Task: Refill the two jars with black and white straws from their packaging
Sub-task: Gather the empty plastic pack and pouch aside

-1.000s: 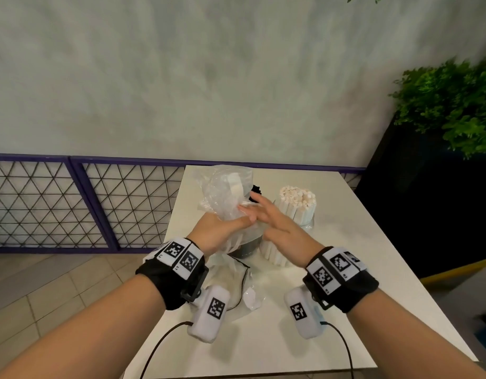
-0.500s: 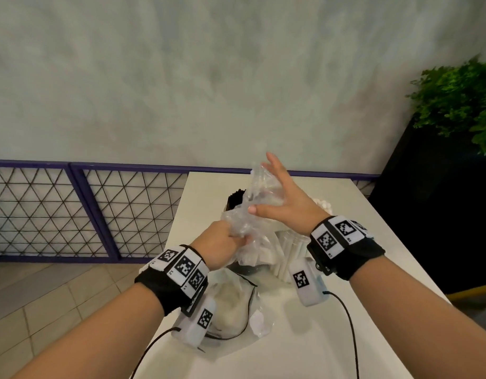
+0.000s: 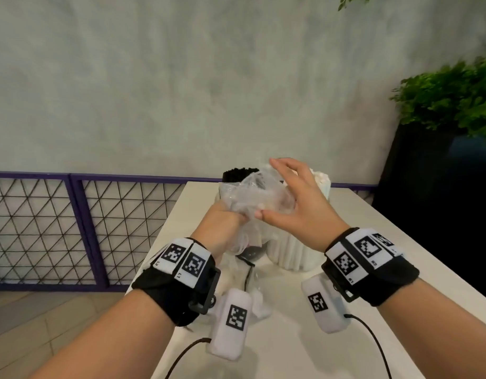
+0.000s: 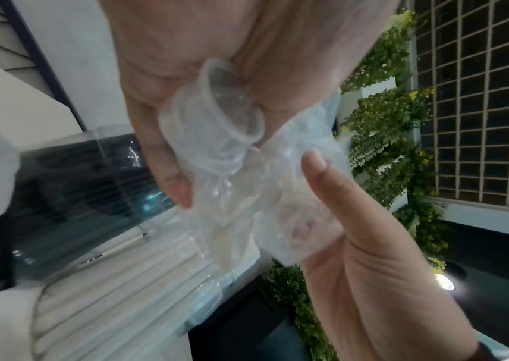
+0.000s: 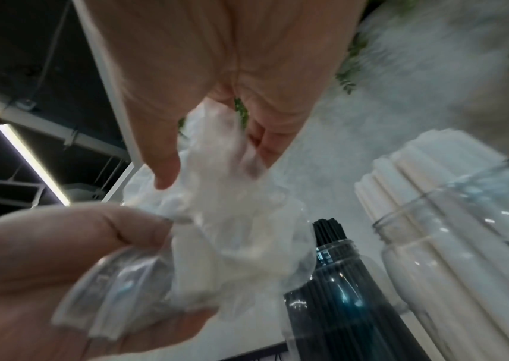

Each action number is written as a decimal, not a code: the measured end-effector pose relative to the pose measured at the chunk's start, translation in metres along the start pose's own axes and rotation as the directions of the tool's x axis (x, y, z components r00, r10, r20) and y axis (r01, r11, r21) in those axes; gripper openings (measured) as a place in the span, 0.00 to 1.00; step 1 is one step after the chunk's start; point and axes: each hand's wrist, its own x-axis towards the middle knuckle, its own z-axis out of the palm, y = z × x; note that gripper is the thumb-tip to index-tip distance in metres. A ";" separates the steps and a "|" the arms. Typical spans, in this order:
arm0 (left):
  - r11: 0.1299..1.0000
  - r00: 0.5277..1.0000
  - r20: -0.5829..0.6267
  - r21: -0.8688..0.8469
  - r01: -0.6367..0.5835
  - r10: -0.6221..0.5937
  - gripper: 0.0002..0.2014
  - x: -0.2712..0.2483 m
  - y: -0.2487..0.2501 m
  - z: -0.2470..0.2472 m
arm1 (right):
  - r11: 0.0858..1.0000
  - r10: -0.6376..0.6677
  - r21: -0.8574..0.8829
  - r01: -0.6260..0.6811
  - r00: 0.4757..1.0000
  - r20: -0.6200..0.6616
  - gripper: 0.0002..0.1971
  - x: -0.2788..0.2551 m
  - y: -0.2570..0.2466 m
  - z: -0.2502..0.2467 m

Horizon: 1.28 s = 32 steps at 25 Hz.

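Note:
My left hand [image 3: 225,225] grips a crumpled clear plastic wrapper [image 3: 252,195] in its fist, above the white table [image 3: 373,242]. My right hand [image 3: 291,195] lies against the wrapper's right side with fingers spread and nearly straight, thumb under it. The wrapper [image 5: 231,219] looks empty in the right wrist view. Behind the hands stand a jar of black straws [image 3: 237,172] and a jar of white straws [image 3: 293,253]. The black straw jar [image 5: 339,305] and the white straw jar [image 5: 463,244] are both packed full.
A second clear wrapper [image 3: 259,296] lies on the table below my left wrist. A purple mesh railing [image 3: 85,228] runs along the left beyond the table edge. A dark planter with green foliage [image 3: 441,119] stands at the right.
The wrapper has been squashed from a tall bag into a small wad. My right hand slid from its top down its side while my left hand kept its grip.

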 end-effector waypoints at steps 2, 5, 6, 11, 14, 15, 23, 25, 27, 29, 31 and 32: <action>1.000 1.000 -0.002 -0.010 0.012 -0.012 0.15 -0.026 -0.008 0.004 | 0.997 0.004 0.081 -0.005 1.000 0.012 0.32 -0.029 -0.008 -0.008; 0.986 0.993 -0.073 -0.145 0.080 -0.092 0.14 -0.056 -0.009 0.007 | 0.986 -0.131 -0.095 0.134 0.991 0.036 0.20 -0.071 -0.022 0.000; 0.969 0.991 -0.059 -0.221 0.107 -0.123 0.12 -0.061 -0.006 0.009 | 0.971 -0.166 -0.161 0.175 0.984 0.069 0.22 -0.078 -0.022 0.007; 0.820 0.960 0.271 -0.534 0.205 -0.063 0.27 -0.100 -0.005 0.023 | 0.991 -0.105 -0.060 0.118 0.977 0.188 0.40 -0.114 -0.036 0.031; 0.769 0.938 0.346 -0.590 0.245 -0.034 0.37 -0.101 -0.009 0.023 | 0.989 -0.023 0.146 0.010 0.996 0.085 0.26 -0.122 -0.038 0.031; 0.762 0.937 0.348 -0.596 0.252 -0.038 0.37 -0.100 -0.013 0.025 | 0.985 -0.006 0.171 -0.004 0.998 0.060 0.21 -0.122 -0.036 0.031; 0.892 0.960 0.279 -0.426 0.151 -0.029 0.19 -0.099 -0.025 0.049 | 0.919 0.136 0.394 -0.014 0.950 -0.282 0.25 -0.118 -0.027 0.026; 0.921 0.966 0.259 -0.371 0.120 -0.022 0.16 -0.097 -0.027 0.054 | 0.942 0.130 0.334 -0.030 0.951 -0.281 0.32 -0.117 -0.027 0.022; 0.911 0.959 0.280 -0.386 0.142 -0.031 0.18 -0.098 -0.024 0.053 | 0.968 0.097 0.247 -0.034 0.964 -0.247 0.33 -0.117 -0.024 0.017; 0.906 0.942 0.334 -0.390 0.166 -0.029 0.20 -0.098 -0.021 0.051 | 0.993 0.023 0.122 0.006 0.973 -0.230 0.25 -0.120 -0.022 0.014; 0.922 0.944 0.330 -0.355 0.156 -0.032 0.19 -0.095 -0.024 0.052 | 0.994 -0.078 0.059 0.095 0.969 -0.236 0.19 -0.124 -0.020 0.014; 0.932 0.953 0.301 -0.333 0.142 -0.037 0.16 -0.094 -0.026 0.053 | 0.992 -0.095 0.055 0.111 0.967 -0.238 0.20 -0.127 -0.020 0.013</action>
